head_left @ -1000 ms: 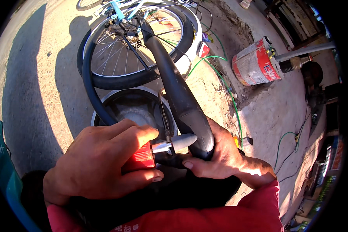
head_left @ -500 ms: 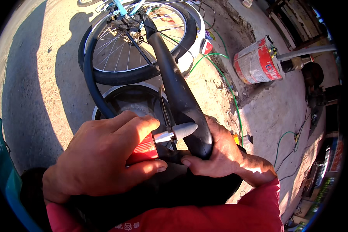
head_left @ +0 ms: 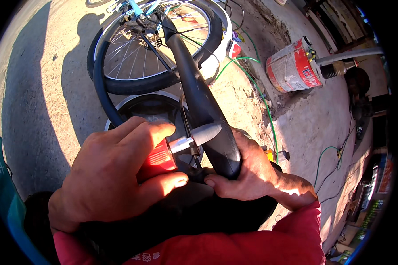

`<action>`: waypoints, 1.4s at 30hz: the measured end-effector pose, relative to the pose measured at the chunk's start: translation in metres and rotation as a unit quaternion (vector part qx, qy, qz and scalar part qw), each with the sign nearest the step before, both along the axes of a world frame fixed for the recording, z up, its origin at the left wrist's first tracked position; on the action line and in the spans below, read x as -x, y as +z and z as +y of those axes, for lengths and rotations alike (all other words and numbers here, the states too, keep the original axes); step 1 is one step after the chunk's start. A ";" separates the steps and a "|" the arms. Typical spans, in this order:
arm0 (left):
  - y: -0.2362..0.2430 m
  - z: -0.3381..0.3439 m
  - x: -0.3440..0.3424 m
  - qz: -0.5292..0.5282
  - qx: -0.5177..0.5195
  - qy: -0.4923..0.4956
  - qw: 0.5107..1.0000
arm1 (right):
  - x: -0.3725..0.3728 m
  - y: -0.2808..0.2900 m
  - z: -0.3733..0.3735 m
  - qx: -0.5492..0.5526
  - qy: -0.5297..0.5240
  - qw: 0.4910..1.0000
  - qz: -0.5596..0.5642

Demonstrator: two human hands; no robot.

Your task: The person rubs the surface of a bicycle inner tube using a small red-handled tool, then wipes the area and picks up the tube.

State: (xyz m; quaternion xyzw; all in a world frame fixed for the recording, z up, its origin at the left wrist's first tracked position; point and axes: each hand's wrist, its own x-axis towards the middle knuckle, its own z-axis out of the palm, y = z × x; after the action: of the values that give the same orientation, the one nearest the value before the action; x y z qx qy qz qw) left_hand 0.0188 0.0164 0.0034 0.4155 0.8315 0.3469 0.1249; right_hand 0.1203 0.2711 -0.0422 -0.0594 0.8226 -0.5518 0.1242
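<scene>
My left hand (head_left: 112, 172) is closed around a red-handled tool (head_left: 160, 160) with a silver collar and a grey, tapered head. The head lies against the side of a black inner tube (head_left: 199, 95), close to where the tube bends. My right hand (head_left: 254, 174) grips that bend from the right, thumb on the near side and fingers mostly hidden behind it. The tube loops away from me toward a bicycle wheel (head_left: 137, 86) with a black tyre and silver spokes. Below that wheel, a dark round part with a pale rim (head_left: 166, 95) is partly covered by my left hand.
A red and white bucket (head_left: 294, 66) stands at the right on the dusty ground, a grey pipe (head_left: 349, 56) beside it. A thin green hose (head_left: 269, 119) winds across the ground. Light blue frame parts (head_left: 135, 8) sit at the top. A teal bag-like thing (head_left: 6, 190) is at the left edge.
The tool in my left hand has shifted slightly up and left, its head now higher along the tube. My right hand still grips the bend, moved slightly.
</scene>
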 end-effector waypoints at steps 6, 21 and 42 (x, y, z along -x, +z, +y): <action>0.005 -0.004 0.002 -0.010 -0.051 0.035 0.998 | 0.000 -0.002 0.000 0.057 -0.027 0.998 0.002; -0.003 -0.002 0.003 -0.017 -0.014 0.011 1.000 | -0.001 0.008 0.008 0.081 -0.021 0.995 -0.045; -0.004 0.001 0.008 -0.010 -0.026 -0.023 0.999 | 0.002 0.006 0.003 0.108 -0.018 0.993 -0.051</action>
State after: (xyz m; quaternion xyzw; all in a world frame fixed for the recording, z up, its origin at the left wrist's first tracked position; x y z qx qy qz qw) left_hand 0.0108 0.0178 -0.0007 0.4344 0.8110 0.3696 0.1304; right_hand 0.1183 0.2744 -0.0363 -0.0294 0.7517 -0.6417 0.1490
